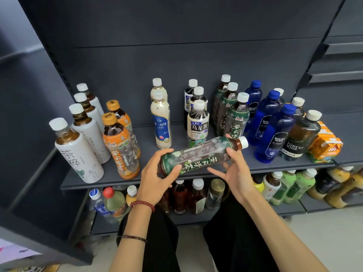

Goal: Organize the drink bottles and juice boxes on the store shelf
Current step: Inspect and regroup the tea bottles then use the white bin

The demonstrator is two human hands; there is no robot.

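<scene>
Centre of frame, over the shelf (110,180) front edge: one green-label jasmine tea bottle (198,156), lying crosswise, base at lower left, white cap (243,142) at upper right. Left hand (155,177) grips the base end; right hand (237,173) wraps the neck end. Matching green row (238,122) stands just behind the cap, nearer the right hand; upending likely required.

One wide-angle view, worn on the person's head, faces forward and steeply down, close to the dark shelf (110,180). Both forearms enter from the bottom edge, and the left hand (155,179) and right hand (237,173) sit near frame centre. The back panel (176,55) fills the top; the lower shelf (290,209) and pale floor (314,242) lie beneath.
</scene>
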